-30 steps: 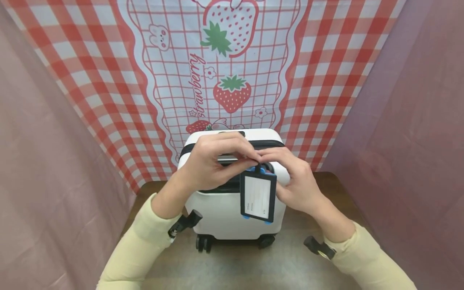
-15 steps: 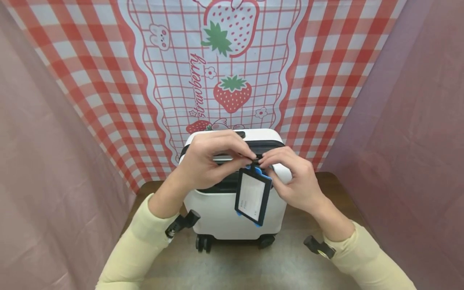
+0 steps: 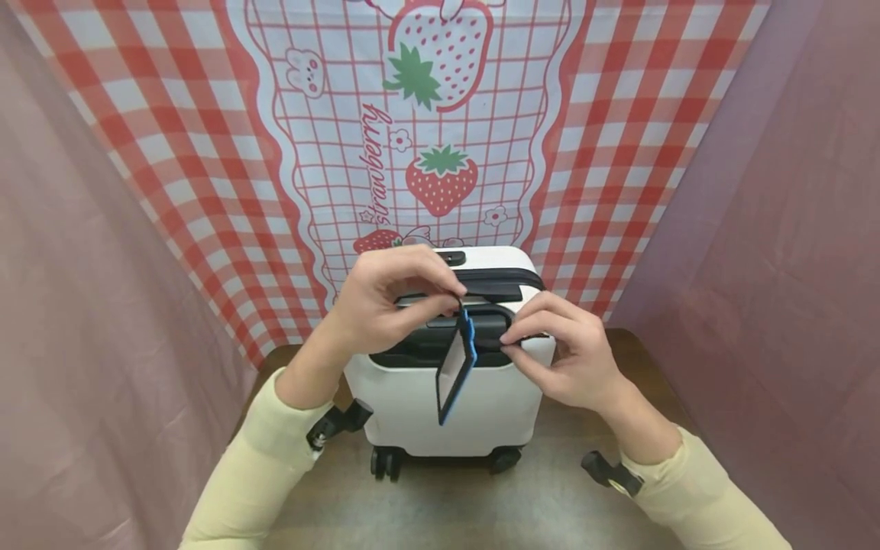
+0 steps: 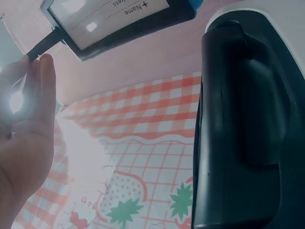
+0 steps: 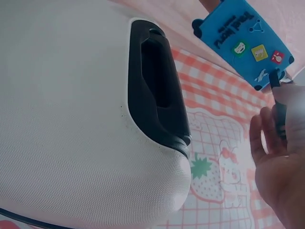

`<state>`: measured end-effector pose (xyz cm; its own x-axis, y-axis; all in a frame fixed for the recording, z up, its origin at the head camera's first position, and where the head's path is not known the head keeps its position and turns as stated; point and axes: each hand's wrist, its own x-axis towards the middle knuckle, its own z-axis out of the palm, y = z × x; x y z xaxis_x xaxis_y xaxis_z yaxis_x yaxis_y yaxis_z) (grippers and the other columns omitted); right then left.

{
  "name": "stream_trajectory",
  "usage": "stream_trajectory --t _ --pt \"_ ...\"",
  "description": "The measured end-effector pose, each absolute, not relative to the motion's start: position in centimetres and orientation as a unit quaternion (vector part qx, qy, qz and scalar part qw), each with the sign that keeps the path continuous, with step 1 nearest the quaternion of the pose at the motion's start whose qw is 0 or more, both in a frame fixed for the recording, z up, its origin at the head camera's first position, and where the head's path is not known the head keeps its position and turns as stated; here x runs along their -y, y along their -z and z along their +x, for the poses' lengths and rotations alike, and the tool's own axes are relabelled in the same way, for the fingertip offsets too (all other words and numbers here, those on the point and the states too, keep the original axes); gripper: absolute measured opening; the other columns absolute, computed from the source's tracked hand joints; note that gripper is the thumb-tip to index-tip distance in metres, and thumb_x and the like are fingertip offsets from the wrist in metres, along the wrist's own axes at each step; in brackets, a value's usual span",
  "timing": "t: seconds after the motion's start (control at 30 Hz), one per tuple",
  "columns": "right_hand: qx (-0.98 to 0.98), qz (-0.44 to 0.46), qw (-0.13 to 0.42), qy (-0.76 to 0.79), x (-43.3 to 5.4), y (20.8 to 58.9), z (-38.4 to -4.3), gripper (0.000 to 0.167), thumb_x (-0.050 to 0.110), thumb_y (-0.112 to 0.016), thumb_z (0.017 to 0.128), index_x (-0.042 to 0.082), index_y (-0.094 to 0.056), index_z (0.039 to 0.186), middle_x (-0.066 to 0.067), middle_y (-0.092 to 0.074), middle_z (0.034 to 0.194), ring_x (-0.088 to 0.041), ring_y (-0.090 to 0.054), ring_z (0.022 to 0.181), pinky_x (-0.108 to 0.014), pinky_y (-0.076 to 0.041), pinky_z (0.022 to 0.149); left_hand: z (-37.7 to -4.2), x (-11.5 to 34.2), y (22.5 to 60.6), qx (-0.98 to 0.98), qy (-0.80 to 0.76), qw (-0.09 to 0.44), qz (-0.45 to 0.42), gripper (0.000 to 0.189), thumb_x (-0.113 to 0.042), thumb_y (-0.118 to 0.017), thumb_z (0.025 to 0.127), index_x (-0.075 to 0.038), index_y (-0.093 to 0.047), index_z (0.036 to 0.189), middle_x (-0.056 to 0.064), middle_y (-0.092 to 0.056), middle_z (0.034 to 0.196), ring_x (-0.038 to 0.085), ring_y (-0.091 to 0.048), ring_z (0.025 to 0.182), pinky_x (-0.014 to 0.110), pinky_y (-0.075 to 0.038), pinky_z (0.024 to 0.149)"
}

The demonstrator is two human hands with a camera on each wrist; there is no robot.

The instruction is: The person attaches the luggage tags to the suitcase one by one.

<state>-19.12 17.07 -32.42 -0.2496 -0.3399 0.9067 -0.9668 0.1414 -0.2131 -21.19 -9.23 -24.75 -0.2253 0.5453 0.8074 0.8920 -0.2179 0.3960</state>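
Note:
A luggage tag (image 3: 455, 370), with a black frame and a white name card, hangs edge-on in front of the suitcase in the head view. My left hand (image 3: 392, 298) pinches its short black strap near the top; the left wrist view shows the strap (image 4: 45, 44) between thumb and finger. The tag's blue back (image 5: 248, 40) with printed pictures shows in the right wrist view. To the right, my right hand (image 3: 567, 347) pinches a black strip (image 5: 280, 117). Whether this strip joins the tag is unclear. A white suitcase (image 3: 447, 409) stands upright behind both hands, its black handle (image 3: 491, 325) partly covered.
The suitcase stands on its black wheels (image 3: 505, 458) on a brown table (image 3: 440, 504). A red checked strawberry cloth (image 3: 440, 114) hangs behind it. Pinkish curtains (image 3: 770, 267) close off both sides.
My hands, together at the strap a second ago, have drawn apart: the left a little leftward with the tag, the right down and rightward. The tag has turned from facing the camera to edge-on.

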Motion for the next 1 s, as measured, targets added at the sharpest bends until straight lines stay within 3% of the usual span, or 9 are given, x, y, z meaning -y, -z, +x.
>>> stream_trajectory --t 0.17,0.33,0.5,0.63,0.73,1.0 --pt "0.611 0.531 0.392 -0.438 -16.8 32.5 -19.2 0.021 0.018 -0.077 0.097 -0.001 -0.076 0.089 -0.012 -0.066 0.084 -0.012 -0.056 0.076 -0.024 -0.048 0.061 -21.9 9.6 25.4 0.605 0.519 0.149 -0.586 0.014 0.014 -0.073 0.091 0.010 -0.072 0.104 0.020 -0.072 0.096 0.014 -0.071 0.087 0.035 -0.067 0.079" --pt "0.588 0.548 0.387 -0.452 -16.5 32.4 -18.8 0.020 0.011 -0.073 0.098 -0.007 -0.072 0.089 -0.016 -0.072 0.087 -0.014 -0.067 0.083 -0.017 -0.054 0.069 -22.3 9.6 26.0 0.624 0.529 0.135 -0.559 0.011 0.008 -0.071 0.096 0.010 -0.072 0.107 0.020 -0.072 0.097 0.014 -0.074 0.085 0.036 -0.067 0.077" --pt "0.575 0.541 0.392 -0.472 -16.1 32.2 -18.6 0.022 0.007 -0.071 0.098 -0.011 -0.070 0.087 -0.017 -0.075 0.085 -0.017 -0.072 0.084 -0.015 -0.057 0.074 -22.5 9.4 26.4 0.636 0.537 0.132 -0.539 0.017 0.016 -0.068 0.093 0.011 -0.071 0.110 0.022 -0.072 0.098 0.017 -0.075 0.081 0.037 -0.067 0.074" --pt "0.557 0.528 0.422 -0.482 -15.9 32.2 -18.7 0.025 0.007 -0.074 0.096 -0.013 -0.069 0.084 -0.019 -0.074 0.082 -0.017 -0.072 0.081 -0.011 -0.049 0.060 -22.5 9.5 26.4 0.663 0.530 0.150 -0.506 0.023 0.016 -0.067 0.094 0.010 -0.071 0.116 0.024 -0.075 0.106 0.017 -0.076 0.085 0.036 -0.067 0.077" --pt "0.544 0.522 0.443 -0.486 -15.8 32.2 -18.7 0.026 0.007 -0.076 0.095 -0.013 -0.070 0.081 -0.020 -0.074 0.081 -0.016 -0.070 0.077 -0.012 -0.031 0.048 -22.6 9.9 26.6 0.685 0.526 0.167 -0.476 0.025 0.013 -0.068 0.094 0.008 -0.071 0.119 0.023 -0.076 0.112 0.016 -0.076 0.089 0.036 -0.067 0.082" --pt "0.517 0.495 0.488 -0.499 -15.5 32.2 -18.4 0.022 0.005 -0.080 0.090 -0.011 -0.071 0.079 -0.018 -0.076 0.080 -0.017 -0.066 0.070 -0.015 -0.029 0.048 -22.8 11.4 27.3 0.731 0.492 0.212 -0.423 0.024 0.004 -0.075 0.094 0.001 -0.075 0.118 0.017 -0.078 0.111 0.018 -0.077 0.090 0.032 -0.066 0.085"
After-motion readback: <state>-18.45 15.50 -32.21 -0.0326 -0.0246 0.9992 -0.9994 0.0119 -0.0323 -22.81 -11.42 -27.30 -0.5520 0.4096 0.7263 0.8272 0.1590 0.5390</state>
